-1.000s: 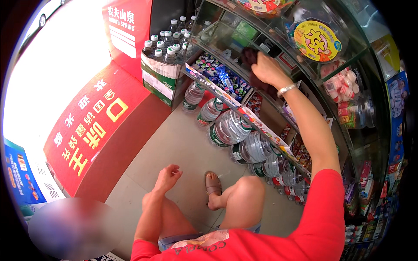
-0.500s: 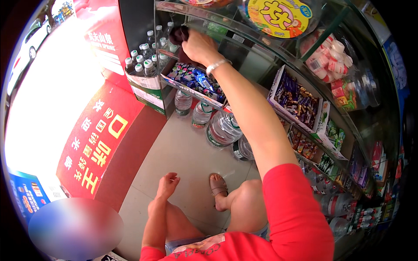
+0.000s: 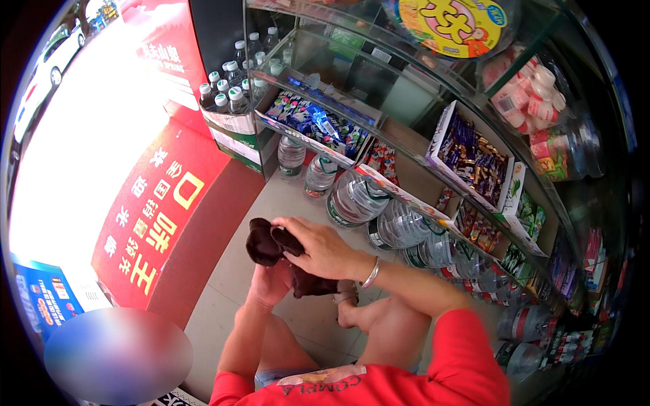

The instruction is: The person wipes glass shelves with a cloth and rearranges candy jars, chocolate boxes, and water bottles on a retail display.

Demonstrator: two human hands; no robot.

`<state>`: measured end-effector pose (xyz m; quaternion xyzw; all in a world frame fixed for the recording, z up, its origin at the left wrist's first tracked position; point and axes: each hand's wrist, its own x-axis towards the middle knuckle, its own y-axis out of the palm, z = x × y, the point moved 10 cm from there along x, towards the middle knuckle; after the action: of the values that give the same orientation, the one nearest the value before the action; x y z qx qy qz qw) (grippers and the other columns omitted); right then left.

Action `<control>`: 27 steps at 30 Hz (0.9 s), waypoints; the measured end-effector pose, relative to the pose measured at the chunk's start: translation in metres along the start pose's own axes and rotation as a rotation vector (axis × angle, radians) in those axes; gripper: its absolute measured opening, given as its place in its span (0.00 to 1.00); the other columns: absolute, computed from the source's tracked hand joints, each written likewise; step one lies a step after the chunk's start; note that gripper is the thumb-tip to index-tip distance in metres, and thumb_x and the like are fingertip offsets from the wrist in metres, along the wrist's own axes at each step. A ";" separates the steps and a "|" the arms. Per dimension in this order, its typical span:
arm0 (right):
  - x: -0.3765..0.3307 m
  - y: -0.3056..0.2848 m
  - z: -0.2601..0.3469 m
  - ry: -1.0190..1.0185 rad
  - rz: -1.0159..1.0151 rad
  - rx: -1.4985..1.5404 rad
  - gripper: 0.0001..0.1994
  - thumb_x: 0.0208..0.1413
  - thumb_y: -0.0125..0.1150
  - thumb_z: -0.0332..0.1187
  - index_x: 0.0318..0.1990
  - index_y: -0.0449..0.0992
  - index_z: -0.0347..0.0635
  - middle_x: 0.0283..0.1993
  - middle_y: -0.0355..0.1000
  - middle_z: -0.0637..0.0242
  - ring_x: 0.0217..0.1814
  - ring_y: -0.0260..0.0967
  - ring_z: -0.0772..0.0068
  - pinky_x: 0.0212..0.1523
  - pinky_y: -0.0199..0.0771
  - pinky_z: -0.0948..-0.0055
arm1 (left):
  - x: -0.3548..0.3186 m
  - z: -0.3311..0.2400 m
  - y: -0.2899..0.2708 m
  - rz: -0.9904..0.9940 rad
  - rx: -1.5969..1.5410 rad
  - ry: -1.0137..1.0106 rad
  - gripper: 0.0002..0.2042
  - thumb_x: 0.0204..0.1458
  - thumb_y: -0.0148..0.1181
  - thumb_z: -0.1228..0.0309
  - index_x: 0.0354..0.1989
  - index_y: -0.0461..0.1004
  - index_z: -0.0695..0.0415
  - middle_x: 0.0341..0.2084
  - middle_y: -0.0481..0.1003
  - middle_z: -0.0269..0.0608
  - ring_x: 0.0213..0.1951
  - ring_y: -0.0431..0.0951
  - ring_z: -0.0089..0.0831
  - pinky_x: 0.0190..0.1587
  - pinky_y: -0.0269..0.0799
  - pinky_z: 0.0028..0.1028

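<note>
A crumpled dark brown cloth (image 3: 265, 242) hangs low in front of me, over the pale tiled floor. My right hand (image 3: 323, 247), with a silver bangle on its wrist, lies on top of the cloth and grips it. My left hand (image 3: 269, 283) is underneath, palm up, holding the lower part of the cloth (image 3: 313, 284). Both hands are level with my bare knees. A glass-fronted shop shelf (image 3: 406, 197) stands just beyond them.
The shelf holds trays of wrapped sweets (image 3: 318, 125) and chocolate bars (image 3: 474, 157). Large water jugs (image 3: 355, 199) and smaller bottles (image 3: 291, 155) line the floor below. A case of capped bottles (image 3: 227, 95) sits at the left end. A red mat (image 3: 162, 223) covers the floor at left.
My right hand has come down from the upper glass shelf with the dark cloth. My left hand has risen from my knee and now holds the cloth from below.
</note>
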<state>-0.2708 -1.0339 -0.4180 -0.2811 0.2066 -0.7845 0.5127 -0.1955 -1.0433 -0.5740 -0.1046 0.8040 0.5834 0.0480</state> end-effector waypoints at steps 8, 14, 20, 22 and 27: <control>-0.030 0.048 -0.016 -0.140 0.205 -0.258 0.19 0.46 0.63 0.29 0.48 0.72 0.37 0.46 0.71 0.57 0.55 0.65 0.53 0.55 0.66 0.58 | 0.003 0.044 -0.033 -0.079 -0.397 0.083 0.27 0.56 0.51 0.46 0.58 0.65 0.51 0.56 0.68 0.39 0.57 0.69 0.36 0.58 0.66 0.39; -0.042 0.063 -0.024 0.025 0.325 -0.333 0.34 0.45 0.68 0.35 0.62 0.62 0.40 0.64 0.58 0.50 0.63 0.59 0.47 0.60 0.63 0.54 | 0.002 0.026 -0.065 -0.257 -0.352 0.160 0.23 0.54 0.49 0.54 0.55 0.68 0.54 0.53 0.71 0.42 0.55 0.70 0.40 0.59 0.66 0.42; -0.032 0.001 0.019 -0.060 0.101 -0.510 0.35 0.46 0.69 0.41 0.62 0.64 0.40 0.62 0.63 0.52 0.63 0.62 0.48 0.60 0.64 0.57 | 0.002 0.015 -0.061 -0.159 -0.334 0.221 0.24 0.52 0.49 0.58 0.54 0.69 0.59 0.52 0.72 0.48 0.53 0.72 0.46 0.57 0.67 0.46; -0.027 -0.042 0.043 -0.097 -0.067 -0.656 0.26 0.45 0.69 0.35 0.54 0.71 0.39 0.55 0.69 0.56 0.55 0.66 0.53 0.54 0.67 0.60 | 0.005 0.013 -0.061 -0.142 -0.350 0.227 0.22 0.53 0.48 0.61 0.53 0.69 0.62 0.51 0.72 0.49 0.52 0.73 0.46 0.57 0.68 0.46; -0.047 -0.169 0.063 -0.061 -0.383 -1.194 0.17 0.45 0.66 0.29 0.44 0.73 0.37 0.42 0.70 0.60 0.45 0.66 0.56 0.45 0.68 0.59 | 0.002 0.009 -0.066 -0.156 -0.356 0.234 0.20 0.54 0.46 0.66 0.51 0.69 0.65 0.47 0.74 0.50 0.50 0.73 0.46 0.57 0.68 0.45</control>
<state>-0.3311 -0.9271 -0.2781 -0.5732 0.5404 -0.6035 0.1235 -0.1830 -1.0547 -0.6386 -0.2402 0.6779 0.6945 -0.0196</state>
